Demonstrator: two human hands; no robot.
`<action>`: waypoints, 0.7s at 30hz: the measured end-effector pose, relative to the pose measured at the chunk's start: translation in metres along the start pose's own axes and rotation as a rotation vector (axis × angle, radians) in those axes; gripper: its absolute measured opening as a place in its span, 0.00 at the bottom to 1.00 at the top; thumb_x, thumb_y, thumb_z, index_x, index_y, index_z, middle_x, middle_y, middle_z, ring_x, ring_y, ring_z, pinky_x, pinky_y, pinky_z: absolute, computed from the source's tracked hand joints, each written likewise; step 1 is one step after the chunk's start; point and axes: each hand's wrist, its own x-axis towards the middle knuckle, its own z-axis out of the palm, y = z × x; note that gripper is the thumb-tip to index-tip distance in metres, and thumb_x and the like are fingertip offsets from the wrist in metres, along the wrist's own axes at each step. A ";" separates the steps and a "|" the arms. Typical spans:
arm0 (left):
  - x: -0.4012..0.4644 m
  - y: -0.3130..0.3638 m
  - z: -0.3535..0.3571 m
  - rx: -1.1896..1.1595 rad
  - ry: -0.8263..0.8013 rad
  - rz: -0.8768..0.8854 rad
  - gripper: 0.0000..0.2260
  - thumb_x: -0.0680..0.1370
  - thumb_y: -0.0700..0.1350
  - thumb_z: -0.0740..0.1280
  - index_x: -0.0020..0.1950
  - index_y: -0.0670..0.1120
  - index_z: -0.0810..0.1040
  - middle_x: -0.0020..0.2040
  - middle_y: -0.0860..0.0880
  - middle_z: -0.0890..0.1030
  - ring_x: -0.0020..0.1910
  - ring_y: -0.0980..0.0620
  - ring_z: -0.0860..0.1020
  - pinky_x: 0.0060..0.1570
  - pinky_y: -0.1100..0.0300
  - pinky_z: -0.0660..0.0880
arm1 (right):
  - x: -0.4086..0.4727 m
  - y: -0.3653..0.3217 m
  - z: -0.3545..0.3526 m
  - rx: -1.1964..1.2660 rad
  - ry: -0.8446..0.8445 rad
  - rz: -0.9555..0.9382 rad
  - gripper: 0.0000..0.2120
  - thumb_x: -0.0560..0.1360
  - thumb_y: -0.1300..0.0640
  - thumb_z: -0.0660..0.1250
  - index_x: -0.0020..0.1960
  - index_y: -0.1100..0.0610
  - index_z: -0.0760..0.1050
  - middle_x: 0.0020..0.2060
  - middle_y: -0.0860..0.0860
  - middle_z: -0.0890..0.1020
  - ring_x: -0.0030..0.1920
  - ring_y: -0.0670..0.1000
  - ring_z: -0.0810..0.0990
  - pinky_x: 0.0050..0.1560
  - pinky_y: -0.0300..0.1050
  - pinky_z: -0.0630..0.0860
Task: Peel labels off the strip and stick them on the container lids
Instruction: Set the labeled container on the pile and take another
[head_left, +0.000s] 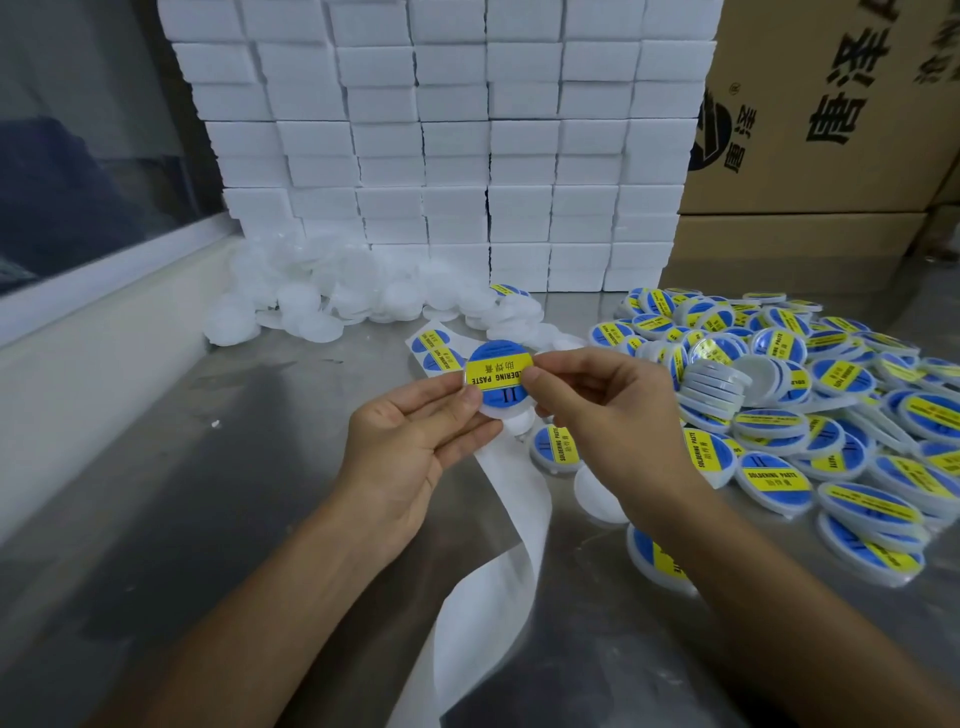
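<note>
A round white lid (506, 410) with a blue and yellow "SOLDERING PASTE" label (498, 371) on it is held above the steel table. My left hand (415, 441) grips the lid from the left, thumb on its face. My right hand (602, 410) pinches the label's right edge with thumb and forefinger. The label strip (436, 348) lies behind the lid with two blue labels showing, and its bare white backing (498, 545) trails toward me under my hands.
A pile of labelled lids (810, 415) covers the table's right side. Plain white lids (363, 291) are heaped at the back left, below a wall of stacked white boxes (457, 145). Cardboard cartons (831, 130) stand at the right. A window ledge (104, 291) runs along the left.
</note>
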 end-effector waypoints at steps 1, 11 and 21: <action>0.000 0.000 0.000 -0.007 0.001 -0.001 0.21 0.64 0.39 0.72 0.55 0.36 0.78 0.47 0.40 0.86 0.46 0.46 0.85 0.39 0.59 0.81 | 0.000 0.000 0.000 -0.002 0.000 -0.001 0.07 0.72 0.65 0.73 0.41 0.54 0.82 0.34 0.47 0.86 0.36 0.48 0.82 0.39 0.38 0.80; -0.002 0.004 0.003 -0.006 0.052 0.006 0.24 0.64 0.39 0.73 0.59 0.32 0.77 0.47 0.38 0.85 0.45 0.44 0.85 0.40 0.58 0.81 | -0.001 0.000 0.002 -0.029 0.017 0.006 0.06 0.72 0.66 0.73 0.42 0.57 0.82 0.33 0.47 0.85 0.33 0.47 0.81 0.37 0.38 0.80; -0.004 0.001 0.001 0.084 0.045 0.065 0.23 0.62 0.40 0.74 0.54 0.34 0.78 0.45 0.39 0.85 0.44 0.44 0.85 0.41 0.58 0.81 | -0.001 0.003 0.000 -0.102 0.007 -0.030 0.04 0.72 0.66 0.73 0.45 0.59 0.82 0.35 0.47 0.84 0.33 0.42 0.82 0.38 0.32 0.79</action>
